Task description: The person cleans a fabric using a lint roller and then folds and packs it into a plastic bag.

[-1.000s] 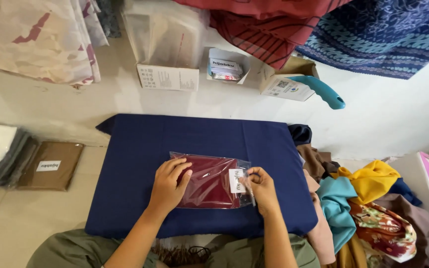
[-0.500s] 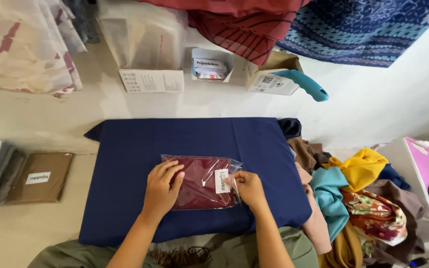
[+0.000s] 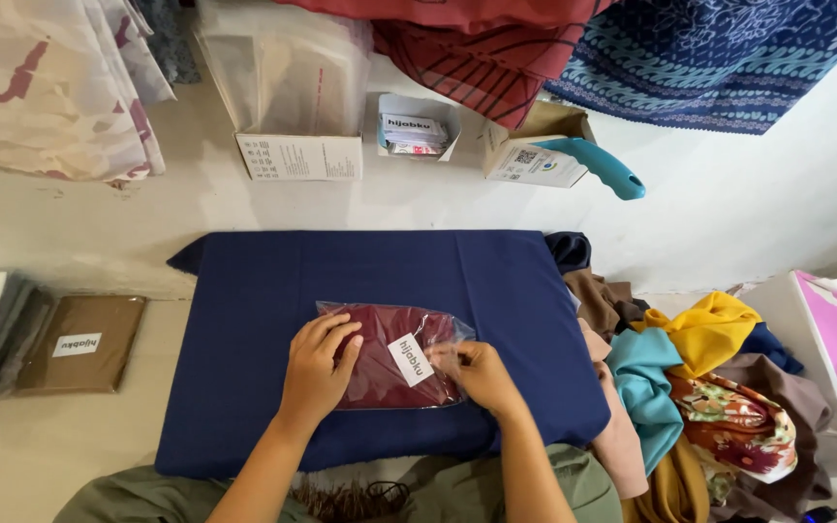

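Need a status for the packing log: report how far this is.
Done: maroon cloth sits folded inside the clear bag, white label on it. In hand: left hand presses it flat on the navy pad; right hand works the bag's right end. Left: loose cloth pile unbagged.

Bare navy surface (image 3: 273, 291) left and far of the bagged garment (image 3: 389, 353); heaped fabric pile (image 3: 699, 387) blocks the right side.

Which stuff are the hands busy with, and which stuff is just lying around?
Busy with:
left hand and right hand pressing the clear bag of dark red cloth
blue padded board beneath

Lying around:
brown packet
heap of coloured cloths
cardboard boxes
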